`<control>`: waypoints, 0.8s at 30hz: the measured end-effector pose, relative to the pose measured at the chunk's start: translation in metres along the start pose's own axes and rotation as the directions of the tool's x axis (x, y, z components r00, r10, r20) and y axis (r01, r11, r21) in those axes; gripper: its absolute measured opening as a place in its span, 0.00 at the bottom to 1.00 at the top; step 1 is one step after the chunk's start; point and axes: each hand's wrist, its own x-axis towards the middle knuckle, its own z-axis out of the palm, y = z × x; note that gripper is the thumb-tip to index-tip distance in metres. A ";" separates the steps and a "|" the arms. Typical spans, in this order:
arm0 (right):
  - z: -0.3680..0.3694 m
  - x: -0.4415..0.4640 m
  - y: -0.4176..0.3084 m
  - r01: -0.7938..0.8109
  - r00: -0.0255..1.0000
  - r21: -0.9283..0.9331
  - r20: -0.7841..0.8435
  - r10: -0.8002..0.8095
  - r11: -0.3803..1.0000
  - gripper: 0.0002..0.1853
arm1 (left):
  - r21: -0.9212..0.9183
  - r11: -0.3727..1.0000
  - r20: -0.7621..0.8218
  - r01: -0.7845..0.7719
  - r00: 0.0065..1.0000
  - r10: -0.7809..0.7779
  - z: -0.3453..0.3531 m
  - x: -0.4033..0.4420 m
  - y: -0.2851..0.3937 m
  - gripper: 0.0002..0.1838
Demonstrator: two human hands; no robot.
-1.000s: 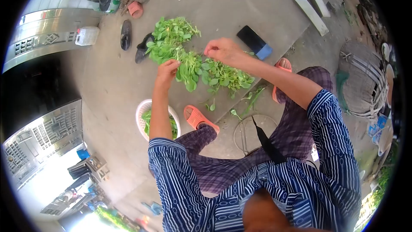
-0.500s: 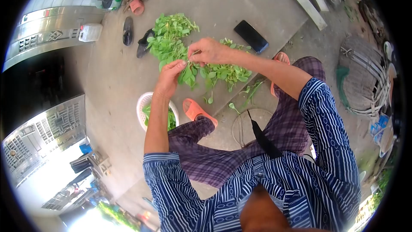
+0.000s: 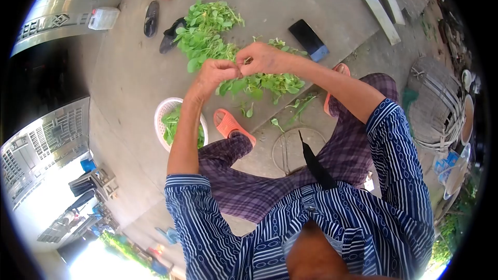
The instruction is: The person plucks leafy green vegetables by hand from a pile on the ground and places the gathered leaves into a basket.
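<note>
My left hand (image 3: 217, 75) and my right hand (image 3: 263, 59) meet fingertip to fingertip above the leafy greens. Both are closed in a pinch on a thin green stem, mostly hidden by the fingers. Beyond them, a heap of leafy greens (image 3: 202, 39) lies on the concrete ground. More picked greens (image 3: 277, 84) spread below and beside my right hand. Under my left forearm stands a white plastic basket (image 3: 158, 122) with loose green leaves (image 3: 170, 125) inside; the forearm hides part of it.
A black phone (image 3: 307, 37) lies right of the greens. Dark shoes (image 3: 151, 18) and a white jug (image 3: 103, 18) are at upper left. Pale planks (image 3: 381, 18) and a woven basket (image 3: 434, 101) are at right. A wire ring (image 3: 276, 150) lies between my feet in orange sandals (image 3: 232, 125).
The view has shifted slightly, with the ground things higher in the picture. My left hand has risen and turned inward, and its fingertips now press against those of my right hand.
</note>
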 end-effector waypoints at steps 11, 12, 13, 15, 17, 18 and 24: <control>0.004 -0.003 0.012 -0.209 0.976 0.354 0.137 0.170 0.912 0.07 | 0.208 0.978 0.013 -0.030 1.000 0.028 0.002 -0.004 0.007 0.09; 0.006 -0.003 0.014 -0.221 0.974 0.471 0.149 0.170 0.854 0.07 | 0.209 0.978 0.014 -0.029 1.000 0.026 0.002 -0.005 0.007 0.09; 0.007 -0.003 0.016 -0.231 0.973 0.578 0.161 0.167 0.782 0.06 | 0.154 0.987 0.015 -0.043 0.999 0.042 0.002 -0.005 0.006 0.08; 0.004 -0.003 0.019 -0.266 0.964 0.619 0.171 0.204 0.739 0.06 | 0.100 0.993 0.013 -0.063 0.998 0.062 -0.002 -0.002 0.002 0.07; -0.001 -0.004 0.019 -0.295 0.955 0.660 0.180 0.236 0.691 0.06 | -0.192 0.973 -0.011 -0.128 0.992 0.128 -0.009 0.001 -0.005 0.06; -0.005 -0.005 0.016 -0.289 0.954 0.662 0.144 0.261 0.691 0.06 | -0.187 0.974 -0.011 -0.130 0.991 0.130 -0.011 0.000 -0.005 0.06; -0.009 -0.008 -0.007 -0.262 0.965 0.476 0.130 0.227 0.839 0.10 | -0.530 0.841 0.002 -0.113 0.991 0.134 -0.015 -0.001 0.000 0.05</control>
